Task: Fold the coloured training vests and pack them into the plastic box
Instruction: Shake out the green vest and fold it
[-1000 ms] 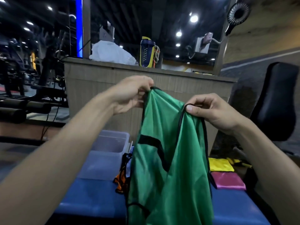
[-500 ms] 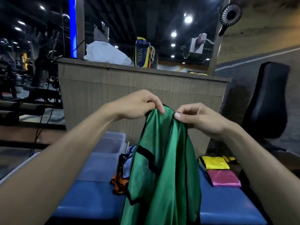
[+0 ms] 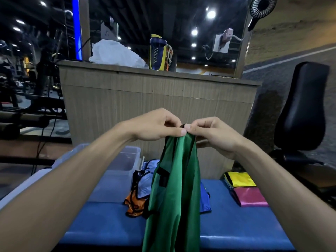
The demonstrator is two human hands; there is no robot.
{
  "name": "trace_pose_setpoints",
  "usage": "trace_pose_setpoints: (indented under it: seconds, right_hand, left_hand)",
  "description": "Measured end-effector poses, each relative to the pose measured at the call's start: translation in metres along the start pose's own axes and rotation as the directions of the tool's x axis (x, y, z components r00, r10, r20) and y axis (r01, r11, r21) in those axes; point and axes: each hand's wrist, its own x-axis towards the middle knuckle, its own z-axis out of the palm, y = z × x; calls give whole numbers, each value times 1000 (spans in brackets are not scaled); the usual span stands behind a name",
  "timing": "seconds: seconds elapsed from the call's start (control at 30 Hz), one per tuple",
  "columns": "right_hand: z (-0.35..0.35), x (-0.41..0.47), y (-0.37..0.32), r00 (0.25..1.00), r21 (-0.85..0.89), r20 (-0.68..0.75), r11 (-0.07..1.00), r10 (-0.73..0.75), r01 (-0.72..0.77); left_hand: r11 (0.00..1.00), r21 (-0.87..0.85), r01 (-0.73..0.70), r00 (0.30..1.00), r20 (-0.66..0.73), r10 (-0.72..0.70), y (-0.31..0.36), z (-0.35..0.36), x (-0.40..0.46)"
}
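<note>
A green training vest [image 3: 172, 193] with black trim hangs lengthwise in front of me, doubled over on itself. My left hand [image 3: 156, 124] and my right hand [image 3: 209, 133] pinch its top side by side, thumbs touching. A clear plastic box [image 3: 118, 168] stands on the blue bench behind my left forearm. Unfolded orange [image 3: 135, 204], pale blue [image 3: 145, 180] and dark blue [image 3: 204, 200] vests lie heaped behind the green one. Folded yellow [image 3: 240, 179] and pink [image 3: 251, 196] vests lie at the bench's right.
The blue padded bench [image 3: 236, 224] carries everything. A wooden counter [image 3: 158, 99] rises behind it with a white bag [image 3: 114, 53] and a bottle [image 3: 157, 51] on top. A black seat pad [image 3: 301, 106] stands at the right. Gym machines fill the left.
Both hands have come together and lowered, bringing the vest's two shoulder straps into one bunch. The vest now hangs narrower, folded in half lengthwise.
</note>
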Motion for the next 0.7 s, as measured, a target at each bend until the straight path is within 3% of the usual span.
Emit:
trace_pose_setpoints:
  seconds: [0.17, 0.47, 0.6, 0.7]
  right_hand:
    - [8, -2, 14, 999, 11, 40, 1000, -9, 8]
    - [3, -1, 23, 996, -145, -91, 989, -1, -13]
    - [-11, 4, 15, 971, -15, -240, 1000, -8, 5]
    - [-15, 8, 6, 976, 32, -217, 999, 13, -7]
  left_hand:
    - [987, -151, 53, 993, -98, -68, -2, -2, 4]
    - [981, 167, 97, 905, -425, -17, -17, -11, 4]
    - [960, 263, 98, 949, -314, -11, -32, -8, -7]
    - [959, 262, 104, 956, -293, -24, -43, -1, -13]
